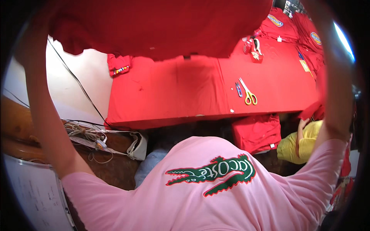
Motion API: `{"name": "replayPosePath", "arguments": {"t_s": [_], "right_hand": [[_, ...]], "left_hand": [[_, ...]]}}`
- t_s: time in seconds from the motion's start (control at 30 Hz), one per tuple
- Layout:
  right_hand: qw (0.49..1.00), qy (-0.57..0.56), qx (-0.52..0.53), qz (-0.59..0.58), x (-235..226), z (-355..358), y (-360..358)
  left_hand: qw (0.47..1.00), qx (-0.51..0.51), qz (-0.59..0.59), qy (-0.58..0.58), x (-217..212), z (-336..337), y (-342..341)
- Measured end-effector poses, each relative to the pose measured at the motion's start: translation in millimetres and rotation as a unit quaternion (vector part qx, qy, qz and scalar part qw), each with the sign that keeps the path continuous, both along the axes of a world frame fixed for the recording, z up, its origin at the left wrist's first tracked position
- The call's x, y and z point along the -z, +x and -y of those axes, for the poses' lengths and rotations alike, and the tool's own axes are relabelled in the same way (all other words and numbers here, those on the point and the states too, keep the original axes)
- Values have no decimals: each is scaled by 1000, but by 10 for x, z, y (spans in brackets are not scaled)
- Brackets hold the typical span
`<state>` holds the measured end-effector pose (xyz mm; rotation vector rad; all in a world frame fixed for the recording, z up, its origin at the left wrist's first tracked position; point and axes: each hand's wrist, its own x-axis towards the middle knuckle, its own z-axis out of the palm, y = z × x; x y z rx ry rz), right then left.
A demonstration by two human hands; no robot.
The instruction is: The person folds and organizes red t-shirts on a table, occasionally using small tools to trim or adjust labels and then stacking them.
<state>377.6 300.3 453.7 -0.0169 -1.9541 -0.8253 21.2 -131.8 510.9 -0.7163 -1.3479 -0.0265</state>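
A broad red shirt point(162, 29) is stretched out in the air across the top of the view, its lower edge hanging over the table. Both my arms are raised. My left hand point(34, 40), dark and blurred at the rim, is closed at the shirt's left side; its separate fingers do not show. My right forearm point(339, 88) rises on the right, and the hand at its end lies beyond the top edge. Below the shirt, on the red-covered table point(192, 88), lie yellow-handled scissors point(248, 94) and small blue thread snips point(239, 89).
A red tape dispenser point(256, 52) stands farther back. Folded red shirts point(277, 25) are piled at the back right, another point(119, 64) at the left edge. Under the table's front sits a red cloth stack point(257, 133). Someone in yellow point(300, 144) is close on my right. Cables point(83, 131) lie at left.
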Motion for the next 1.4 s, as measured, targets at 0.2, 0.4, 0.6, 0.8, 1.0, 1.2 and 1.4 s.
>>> {"name": "replayPosePath", "arguments": {"t_s": [0.2,0.4,0.6,0.8,1.0,1.2,1.4], "right_hand": [[929,-318,-56,181,2958,1065,1320],[595,-768,-80,224,5123,1916,1946],[742,-663,-7,96,4763,944,1411],[755,-655,-11,27,4902,-371,165],[767,-632,106,35,4932,-1769,-1061],[767,-590,250,35,5226,-3392,-2034],[828,-509,236,-1,5582,-3580,-2179]], "left_hand": [[884,253,375,-122,3850,344,1899],[583,18,792,-179,5801,1261,2641],[599,112,761,-223,5582,413,1864],[660,84,664,-343,5812,-1645,1076],[651,56,663,-366,5768,-2775,232],[703,150,642,-268,5592,-3383,-142],[647,209,724,-115,5310,-4588,-1066]]}}
